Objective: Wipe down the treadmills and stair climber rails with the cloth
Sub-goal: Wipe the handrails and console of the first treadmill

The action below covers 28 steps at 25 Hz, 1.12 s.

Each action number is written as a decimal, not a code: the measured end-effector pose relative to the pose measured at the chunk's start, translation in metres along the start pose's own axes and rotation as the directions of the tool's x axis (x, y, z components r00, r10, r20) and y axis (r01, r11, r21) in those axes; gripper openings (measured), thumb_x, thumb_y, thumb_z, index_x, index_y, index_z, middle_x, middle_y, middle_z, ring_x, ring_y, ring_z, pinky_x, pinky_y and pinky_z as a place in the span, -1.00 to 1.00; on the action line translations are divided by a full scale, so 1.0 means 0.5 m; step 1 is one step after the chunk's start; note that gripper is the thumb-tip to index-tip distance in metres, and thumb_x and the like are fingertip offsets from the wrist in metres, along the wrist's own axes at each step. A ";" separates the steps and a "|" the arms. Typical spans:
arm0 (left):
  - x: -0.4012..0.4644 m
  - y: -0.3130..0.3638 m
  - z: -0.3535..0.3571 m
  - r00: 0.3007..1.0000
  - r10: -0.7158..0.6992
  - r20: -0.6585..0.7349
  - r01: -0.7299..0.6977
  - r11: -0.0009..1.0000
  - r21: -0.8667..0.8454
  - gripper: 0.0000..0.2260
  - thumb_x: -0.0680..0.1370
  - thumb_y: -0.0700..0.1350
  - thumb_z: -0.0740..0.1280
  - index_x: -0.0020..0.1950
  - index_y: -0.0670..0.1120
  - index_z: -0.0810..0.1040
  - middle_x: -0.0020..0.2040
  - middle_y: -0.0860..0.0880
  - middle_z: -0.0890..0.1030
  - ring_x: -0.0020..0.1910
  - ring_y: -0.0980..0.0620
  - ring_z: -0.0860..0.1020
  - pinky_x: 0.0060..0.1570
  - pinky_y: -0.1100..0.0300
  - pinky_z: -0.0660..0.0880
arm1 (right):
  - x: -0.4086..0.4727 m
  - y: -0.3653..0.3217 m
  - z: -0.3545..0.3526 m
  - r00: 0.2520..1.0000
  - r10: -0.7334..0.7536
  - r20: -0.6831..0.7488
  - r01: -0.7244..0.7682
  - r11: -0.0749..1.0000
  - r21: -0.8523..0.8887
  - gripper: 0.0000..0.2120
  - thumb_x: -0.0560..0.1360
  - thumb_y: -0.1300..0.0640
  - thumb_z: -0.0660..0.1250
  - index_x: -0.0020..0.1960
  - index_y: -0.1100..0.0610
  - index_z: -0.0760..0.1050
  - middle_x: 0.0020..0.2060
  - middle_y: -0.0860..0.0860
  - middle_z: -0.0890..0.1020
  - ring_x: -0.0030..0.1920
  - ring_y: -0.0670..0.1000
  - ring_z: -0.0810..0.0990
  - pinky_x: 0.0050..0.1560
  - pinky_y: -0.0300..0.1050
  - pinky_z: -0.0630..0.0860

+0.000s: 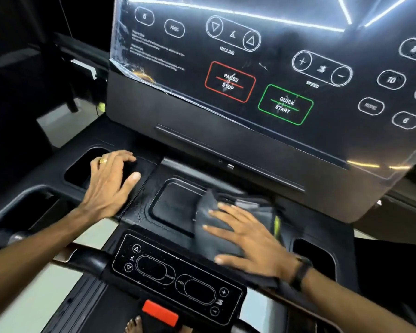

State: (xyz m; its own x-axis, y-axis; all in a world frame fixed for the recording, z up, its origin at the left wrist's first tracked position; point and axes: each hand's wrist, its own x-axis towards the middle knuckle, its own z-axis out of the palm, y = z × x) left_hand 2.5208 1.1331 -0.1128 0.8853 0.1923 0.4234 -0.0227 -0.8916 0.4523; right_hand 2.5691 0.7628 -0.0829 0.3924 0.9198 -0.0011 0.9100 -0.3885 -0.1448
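Note:
I stand at a black treadmill console [139,121] with its glossy touch panel [262,75] tilted up ahead. A dark grey cloth [209,210] lies over the right part of the console's centre tray [175,205]. My right hand [252,241] presses flat on the cloth, fingers spread and straight. My left hand [111,179] rests on the console deck beside the left cup holder [84,164], fingers loosely bent, holding nothing. A black handrail [89,260] runs below my left forearm.
A lower control pad [175,275] with incline and speed buttons sits near me, with a red safety key [160,312] under it. A right cup holder [315,258] lies beyond my right wrist. Bare toes [135,325] show on the belt. Pale floor lies to the left.

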 end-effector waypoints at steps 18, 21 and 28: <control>-0.002 -0.016 0.004 0.999 -0.037 -0.040 0.033 0.995 -0.092 -0.57 0.63 0.16 0.01 0.20 -0.09 0.50 0.21 -0.03 0.54 0.23 -0.04 0.45 0.31 0.02 0.15 | 0.061 0.000 0.015 0.998 -0.052 -0.045 0.053 0.998 0.026 -0.41 0.60 -0.35 0.16 0.57 -0.17 0.24 0.61 -0.11 0.15 0.62 0.03 0.01 0.56 0.17 0.06; -0.001 -0.022 0.006 0.998 -0.019 -0.062 0.011 0.992 -0.127 -0.60 0.63 0.14 0.03 0.17 -0.09 0.50 0.19 -0.03 0.56 0.21 -0.02 0.45 0.30 0.04 0.14 | -0.032 0.043 -0.015 0.976 0.202 -0.078 -0.196 0.978 0.077 -0.40 0.58 -0.36 0.17 0.55 -0.17 0.26 0.60 -0.08 0.16 0.62 0.06 0.05 0.50 0.28 0.15; -0.002 -0.016 0.007 0.997 0.054 -0.059 -0.063 0.983 -0.175 -0.60 0.61 0.12 0.06 0.12 -0.13 0.53 0.14 -0.06 0.59 0.18 -0.03 0.49 0.30 0.00 0.18 | -0.080 -0.055 0.028 0.983 0.185 -0.009 -0.181 0.969 0.168 -0.29 0.55 -0.43 -0.15 0.58 -0.12 0.24 0.60 0.00 0.18 0.60 0.21 0.06 0.53 0.28 0.02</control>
State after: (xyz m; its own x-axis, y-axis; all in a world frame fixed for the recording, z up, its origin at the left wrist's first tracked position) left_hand 2.5217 1.1386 -0.1198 0.8541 0.1680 0.4923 -0.1593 -0.8165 0.5550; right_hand 2.5265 0.7372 -0.0926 0.5554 0.8314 -0.0192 0.7883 -0.5337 -0.3063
